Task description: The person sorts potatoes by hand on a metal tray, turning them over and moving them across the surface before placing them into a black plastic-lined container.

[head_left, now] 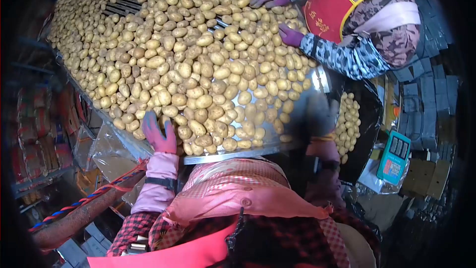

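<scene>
A thick spread of potatoes [204, 101] covers the metal sorting table [223, 158] in front of me. My left hand [161, 134], in a pink glove with grey-blue fingers, rests at the table's near left edge. Its fingers are stretched out and touch the potatoes there. At the right end of the table, my right hand [320, 116] is smeared by motion, so its fingers and anything in them cannot be made out. Just beyond it, more potatoes [348, 124] lie in a container lined with black plastic [366, 114].
Across the table, a co-worker in a red apron [327, 7] has two purple-gloved hands [270, 0] on the potatoes. A teal scale [394, 158] stands at the right near cardboard [419, 176]. A rusty bar with a twisted rope [87, 211] is at lower left.
</scene>
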Demonstrator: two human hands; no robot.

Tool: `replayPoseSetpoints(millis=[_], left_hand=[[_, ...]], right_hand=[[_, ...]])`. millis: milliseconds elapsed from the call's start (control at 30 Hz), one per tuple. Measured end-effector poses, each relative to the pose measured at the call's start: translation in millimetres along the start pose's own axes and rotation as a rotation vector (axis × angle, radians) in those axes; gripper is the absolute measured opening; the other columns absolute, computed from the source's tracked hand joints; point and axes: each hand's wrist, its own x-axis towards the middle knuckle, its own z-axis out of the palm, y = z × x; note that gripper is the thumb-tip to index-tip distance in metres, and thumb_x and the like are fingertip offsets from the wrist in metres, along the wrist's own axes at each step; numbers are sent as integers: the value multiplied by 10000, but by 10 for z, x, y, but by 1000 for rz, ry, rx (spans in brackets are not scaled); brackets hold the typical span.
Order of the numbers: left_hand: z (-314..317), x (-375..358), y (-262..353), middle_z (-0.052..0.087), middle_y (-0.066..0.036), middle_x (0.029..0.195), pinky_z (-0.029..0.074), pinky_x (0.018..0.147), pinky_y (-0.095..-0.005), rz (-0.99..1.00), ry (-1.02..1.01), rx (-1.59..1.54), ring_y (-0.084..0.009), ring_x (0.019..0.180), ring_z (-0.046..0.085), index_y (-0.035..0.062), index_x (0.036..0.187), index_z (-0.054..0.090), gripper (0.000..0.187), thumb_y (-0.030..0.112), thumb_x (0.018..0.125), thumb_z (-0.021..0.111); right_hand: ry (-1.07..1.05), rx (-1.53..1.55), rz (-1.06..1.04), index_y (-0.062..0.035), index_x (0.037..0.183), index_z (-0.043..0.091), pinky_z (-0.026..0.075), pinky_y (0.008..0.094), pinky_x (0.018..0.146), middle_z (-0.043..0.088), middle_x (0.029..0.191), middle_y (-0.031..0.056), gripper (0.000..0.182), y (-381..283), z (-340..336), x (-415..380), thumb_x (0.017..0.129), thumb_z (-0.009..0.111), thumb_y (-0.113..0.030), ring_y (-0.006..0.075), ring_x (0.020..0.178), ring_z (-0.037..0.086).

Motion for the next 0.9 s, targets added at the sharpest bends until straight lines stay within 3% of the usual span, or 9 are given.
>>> replayPoseSetpoints(millis=[67,167,300,467,567,600,733,833,900], left_hand=[[-82,-150,-56,426,-247,1435,249,1139,-550,-58,-82,166,-435,1335,375,6,1437,408,672,255,864,655],[-157,-346,-191,402,-246,1460,224,1143,-575,-26,-186,300,-447,1351,353,11,1439,408,689,301,859,643],[-202,-405,-203,364,-246,1489,216,1141,-596,-38,-253,309,-451,1375,325,26,1443,404,692,291,852,647],[-188,-416,-213,346,-285,1485,221,1136,-604,-120,-313,305,-507,1357,313,56,1452,402,738,329,821,671],[-202,-404,-193,349,-284,1484,225,1137,-597,-147,-321,282,-502,1359,310,54,1452,402,738,315,817,671],[-216,-373,-180,347,-285,1485,226,1138,-595,-152,-328,277,-500,1360,310,52,1451,403,736,312,817,671],[-226,-373,-130,337,-285,1491,229,1141,-588,-165,-359,280,-491,1369,307,43,1442,409,724,298,817,670],[-238,-317,-122,330,-285,1495,232,1142,-585,-137,-345,278,-484,1372,309,28,1415,429,692,284,818,668],[-227,-320,-110,334,-286,1493,236,1141,-586,-128,-334,285,-485,1369,313,23,1402,439,676,281,819,665]], right_hand=[[-21,715,133,-63,1446,401,344,364,1088,479,1400,117,796,-396,-76,409,860,588,-568,235,1290,454],[31,1207,191,-110,1446,414,346,386,1088,490,1381,132,777,-986,-216,1245,844,613,-558,267,1283,459],[-21,1318,250,-172,1444,431,349,414,1089,506,1356,151,757,-1671,-145,2260,822,646,-545,309,1272,466],[-114,985,221,-259,1414,481,389,450,1062,543,1283,175,748,-2174,-315,2730,753,739,-499,369,1226,493],[-137,1218,91,-211,1384,519,437,459,1016,551,1275,173,758,-2166,-391,2757,719,770,-477,376,1181,528],[111,1260,61,-170,1350,552,471,471,972,592,1205,173,744,-2214,-293,2772,699,786,-444,374,1104,579],[-310,1503,41,-116,1329,566,490,428,961,641,1181,194,698,-2073,-355,3022,715,746,-396,354,1098,613],[-490,1424,-266,-121,1358,544,489,411,971,630,1233,199,718,-1955,-461,3138,716,743,-374,353,1136,604],[-593,1575,-356,-79,1405,485,479,398,984,622,1258,191,776,-2051,-230,3209,754,731,-422,323,1158,598]])
